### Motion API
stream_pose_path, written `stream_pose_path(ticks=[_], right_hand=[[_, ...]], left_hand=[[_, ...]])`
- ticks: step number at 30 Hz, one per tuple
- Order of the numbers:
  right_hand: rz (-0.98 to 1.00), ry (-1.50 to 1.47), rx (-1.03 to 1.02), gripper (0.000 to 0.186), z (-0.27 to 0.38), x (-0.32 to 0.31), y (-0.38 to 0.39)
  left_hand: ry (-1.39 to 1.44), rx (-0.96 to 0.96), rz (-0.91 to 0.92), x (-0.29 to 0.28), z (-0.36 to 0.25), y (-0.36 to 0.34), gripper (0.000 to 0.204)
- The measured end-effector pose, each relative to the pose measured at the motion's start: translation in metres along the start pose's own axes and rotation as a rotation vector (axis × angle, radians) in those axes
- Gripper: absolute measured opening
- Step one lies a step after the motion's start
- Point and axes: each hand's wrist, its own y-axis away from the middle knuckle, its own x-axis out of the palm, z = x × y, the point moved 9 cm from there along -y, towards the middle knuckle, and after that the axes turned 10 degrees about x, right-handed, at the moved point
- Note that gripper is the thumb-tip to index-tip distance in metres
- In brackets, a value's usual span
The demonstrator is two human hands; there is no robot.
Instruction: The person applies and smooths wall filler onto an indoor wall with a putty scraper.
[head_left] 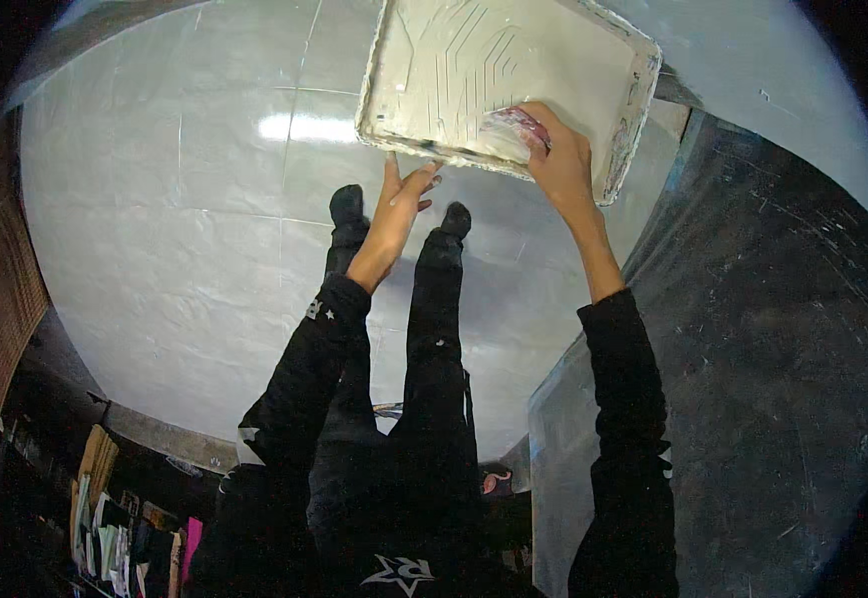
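Observation:
A shallow rectangular tray (639, 118) with a paint-crusted rim stands ahead of me, cut off by the top of the picture. It holds a cream, paint-like layer (553, 50) marked with dark, angular lines on the left. My right hand (561, 159) reaches over the near rim and grips a smeared, whitish and dark red crumpled piece (516, 127) against that layer; its exact kind is unclear. At the tray's near left edge is my left hand (402, 204), its fingers apart. Its fingertips meet or pass under the rim, and none show on top.
Pale, glossy tiled floor (174, 269) lies under my stretched-out legs (434, 309). A dark, scuffed panel (753, 329) stands at the right. Books and papers (120, 543) are stacked at the lower left, beneath a brown woven surface (0, 309).

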Motion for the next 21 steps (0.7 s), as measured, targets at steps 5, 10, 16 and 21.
stream_pose_path(ticks=[5,10,16,21], right_hand=[[0.078,0.009,-0.063,0.036,0.001,0.009,-0.001],[0.221,0.043,-0.116,0.038,0.000,0.015,-0.009],[0.324,0.043,-0.185,0.042,-0.005,0.020,-0.027],[0.514,0.038,-0.115,0.043,-0.012,0.035,-0.037]], left_hand=[[0.069,-0.009,-0.016,-0.002,0.013,0.003,0.097],[0.103,-0.019,-0.022,0.010,0.014,0.011,0.105],[0.136,0.006,0.005,0.021,0.009,0.016,0.108],[0.210,-0.011,-0.013,0.026,0.011,0.019,0.108]])
